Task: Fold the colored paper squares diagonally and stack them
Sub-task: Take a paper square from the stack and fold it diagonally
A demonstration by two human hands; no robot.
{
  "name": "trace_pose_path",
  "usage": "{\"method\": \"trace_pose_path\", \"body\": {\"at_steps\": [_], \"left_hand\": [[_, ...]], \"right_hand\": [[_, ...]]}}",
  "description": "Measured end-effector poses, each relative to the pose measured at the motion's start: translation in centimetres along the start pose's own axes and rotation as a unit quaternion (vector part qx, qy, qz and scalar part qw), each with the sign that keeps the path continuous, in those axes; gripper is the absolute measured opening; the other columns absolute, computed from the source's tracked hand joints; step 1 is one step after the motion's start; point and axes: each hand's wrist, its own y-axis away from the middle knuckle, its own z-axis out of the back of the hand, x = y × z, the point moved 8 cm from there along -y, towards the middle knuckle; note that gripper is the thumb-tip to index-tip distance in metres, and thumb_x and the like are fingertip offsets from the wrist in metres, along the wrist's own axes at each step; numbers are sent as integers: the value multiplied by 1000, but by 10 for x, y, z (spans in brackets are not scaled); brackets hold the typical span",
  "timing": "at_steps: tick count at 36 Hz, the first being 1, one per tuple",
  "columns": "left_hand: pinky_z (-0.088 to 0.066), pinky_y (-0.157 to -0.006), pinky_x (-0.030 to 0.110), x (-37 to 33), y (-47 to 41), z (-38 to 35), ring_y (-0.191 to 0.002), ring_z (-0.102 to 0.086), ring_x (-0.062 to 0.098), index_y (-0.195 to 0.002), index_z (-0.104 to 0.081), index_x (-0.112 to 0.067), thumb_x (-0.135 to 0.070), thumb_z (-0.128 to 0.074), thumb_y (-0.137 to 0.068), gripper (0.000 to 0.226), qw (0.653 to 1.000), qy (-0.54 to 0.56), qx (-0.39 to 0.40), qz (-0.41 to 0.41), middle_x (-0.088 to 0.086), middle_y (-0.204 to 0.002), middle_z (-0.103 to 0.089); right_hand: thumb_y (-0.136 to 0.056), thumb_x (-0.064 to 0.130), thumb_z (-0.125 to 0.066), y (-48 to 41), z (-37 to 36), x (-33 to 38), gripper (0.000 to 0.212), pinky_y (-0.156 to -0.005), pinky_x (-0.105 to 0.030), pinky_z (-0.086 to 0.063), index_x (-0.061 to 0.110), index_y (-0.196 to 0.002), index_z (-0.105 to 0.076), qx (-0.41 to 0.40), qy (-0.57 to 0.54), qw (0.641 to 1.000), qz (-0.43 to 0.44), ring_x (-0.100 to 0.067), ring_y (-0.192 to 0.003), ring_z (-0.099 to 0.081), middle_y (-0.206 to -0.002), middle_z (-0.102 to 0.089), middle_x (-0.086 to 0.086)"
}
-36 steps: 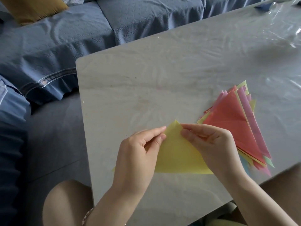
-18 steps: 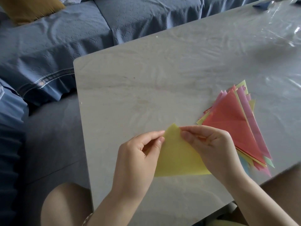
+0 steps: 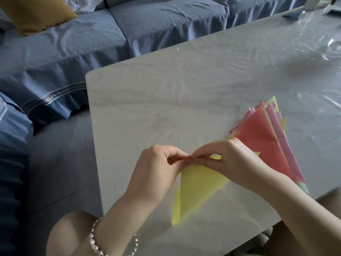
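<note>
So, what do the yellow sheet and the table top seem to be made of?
The yellow sheet looks like thin matte paper: faintly translucent, bending between the fingers. The table top looks like a pale stone-like slab, maybe marble or a print, under clear plastic film, judging by glossy wrinkles at the far right.

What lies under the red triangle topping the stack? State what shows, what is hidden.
Pink, yellow and green paper edges show beneath the red triangle. Their middles and number are covered; the right hand hides one corner.
</note>
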Motion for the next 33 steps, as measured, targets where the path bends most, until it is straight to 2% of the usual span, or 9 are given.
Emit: {"method": "trace_pose_path", "body": {"at_steps": [4,7,9,14,17,20,28,31,33], "left_hand": [[-46,-59,12,10,-4,6,-57,-61,-3,-63,-66,-34,-12,-73,-75,26,999,13,-52,4,-17,-61,-68],[-49,-56,18,34,-8,10,-48,-57,2,-64,-68,-24,-6,-73,-75,22,988,78,-124,54,-11,-53,-65],[-54,-57,24,64,-11,11,-48,-59,6,-66,-68,-19,-5,-72,-75,17,970,122,-172,124,-7,-52,-66],[-54,-68,29,116,-14,10,-60,-62,12,-68,-62,-25,-8,-74,-74,22,949,109,-221,197,7,-74,-71],[-55,-72,35,128,-12,10,-64,-64,14,-71,-60,-28,-10,-74,-75,23,947,91,-227,210,2,-76,-71],[-56,-74,39,128,-12,10,-67,-66,15,-73,-60,-30,-12,-73,-76,23,951,75,-219,204,-5,-73,-69],[-55,-76,40,130,-13,10,-66,-66,15,-78,-61,-28,-13,-73,-77,19,953,74,-215,200,-8,-71,-69],[-55,-76,40,131,-14,10,-67,-66,16,-77,-60,-29,-13,-72,-78,20,953,76,-216,196,-8,-70,-68],[-55,-76,40,133,-14,10,-67,-66,16,-77,-60,-28,-13,-72,-78,19,954,73,-216,197,-8,-69,-68]], "right_hand": [[-79,43,-56,-15,-4,4,25,-77,-29,-50,25,-86,-73,-6,88,995,53,-9,-73,-62,-77,-70,10],[-84,34,-51,-18,-3,10,27,-95,-35,-41,18,-88,-72,-120,180,970,114,-18,-98,-65,-96,-71,2],[-86,30,-49,-17,-12,11,29,-98,-34,-37,14,-95,-72,-140,176,967,124,-21,-112,-59,-112,-67,-3],[-93,31,-38,4,-65,-8,37,-95,-37,-46,13,-101,-71,-49,182,974,127,-21,-114,-58,-117,-65,-1],[-100,37,-16,24,-88,-29,57,-96,-35,-45,17,-104,-69,20,198,973,118,-16,-116,-56,-119,-64,5],[-101,38,-9,39,-100,-46,60,-100,-33,-41,21,-109,-66,73,229,965,108,-10,-120,-52,-124,-60,10],[-100,41,-5,14,-88,-71,67,-97,-47,-38,15,-117,-65,58,293,954,40,-12,-118,-54,-126,-60,3],[-99,42,-3,-8,-81,-79,71,-98,-47,-36,12,-115,-65,50,293,955,6,-17,-116,-57,-124,-62,-1],[-97,45,-3,-23,-75,-81,71,-107,-39,-23,11,-123,-59,43,273,961,-1,-19,-126,-47,-133,-54,-2]]}}
